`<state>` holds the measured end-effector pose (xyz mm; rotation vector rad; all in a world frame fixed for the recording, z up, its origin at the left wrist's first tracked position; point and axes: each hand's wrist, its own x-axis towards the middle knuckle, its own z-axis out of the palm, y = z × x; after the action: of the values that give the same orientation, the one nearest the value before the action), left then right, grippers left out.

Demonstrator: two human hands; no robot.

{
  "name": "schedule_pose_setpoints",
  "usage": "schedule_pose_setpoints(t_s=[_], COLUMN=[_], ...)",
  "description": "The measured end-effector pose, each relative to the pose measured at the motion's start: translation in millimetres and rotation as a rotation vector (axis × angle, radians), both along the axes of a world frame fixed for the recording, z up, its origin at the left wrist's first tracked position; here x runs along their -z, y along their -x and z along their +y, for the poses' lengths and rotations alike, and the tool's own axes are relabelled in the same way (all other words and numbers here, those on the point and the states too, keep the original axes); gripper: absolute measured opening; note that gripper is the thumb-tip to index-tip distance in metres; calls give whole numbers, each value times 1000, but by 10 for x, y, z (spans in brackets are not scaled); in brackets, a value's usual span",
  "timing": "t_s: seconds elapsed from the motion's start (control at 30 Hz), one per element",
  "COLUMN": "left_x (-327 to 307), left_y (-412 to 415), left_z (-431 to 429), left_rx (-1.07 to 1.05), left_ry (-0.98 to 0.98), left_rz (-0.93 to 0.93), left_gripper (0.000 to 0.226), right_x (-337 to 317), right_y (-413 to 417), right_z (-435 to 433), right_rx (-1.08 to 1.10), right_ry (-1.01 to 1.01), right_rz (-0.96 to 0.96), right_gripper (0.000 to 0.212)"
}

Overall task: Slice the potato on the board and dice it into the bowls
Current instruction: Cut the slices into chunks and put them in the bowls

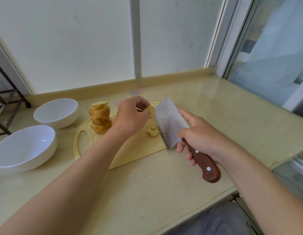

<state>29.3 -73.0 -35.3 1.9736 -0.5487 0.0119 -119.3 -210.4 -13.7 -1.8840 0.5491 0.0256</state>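
Two white bowls stand on the tabletop [164, 192] just left of the board [130, 150], the far bowl [57, 112] and the near bowl [25, 146]; no potato shows in either.

Seen from the head, the potato is already cut into rounds. A stack of slices [100, 119] stands at the board's far left end, leaning a little. Over the board's far right part the left hand [130, 117] has its grip pinched on one slice [151, 110], held by the rim. A few cut pieces [153, 131] lie on the board below it, beside the cleaver [169, 122]. At the board's right edge the right hand [201, 134] has its grip wrapped round the wooden handle, forefinger stretched along the blade.

Raw slices are probably light and stiff but wet, slippery and easily snapped. Each is best laid flat and pinned by its rim, fingertips tucked back from the blade.
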Motion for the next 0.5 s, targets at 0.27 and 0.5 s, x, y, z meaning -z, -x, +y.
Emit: schedule_pose_setpoints(t_s=[0.27, 0.5], left_x=[121, 170], left_y=[97, 158], left_z=[-125, -293], left_rx=[122, 131], left_ry=[-112, -183], left_rz=[-60, -43], left_gripper=[18, 12], right_x=[-135, -174], right_y=[182, 296], right_z=[-389, -495], right_rx=[-24, -1], right_ry=[57, 100], right_rz=[29, 23], right_gripper=[82, 83])
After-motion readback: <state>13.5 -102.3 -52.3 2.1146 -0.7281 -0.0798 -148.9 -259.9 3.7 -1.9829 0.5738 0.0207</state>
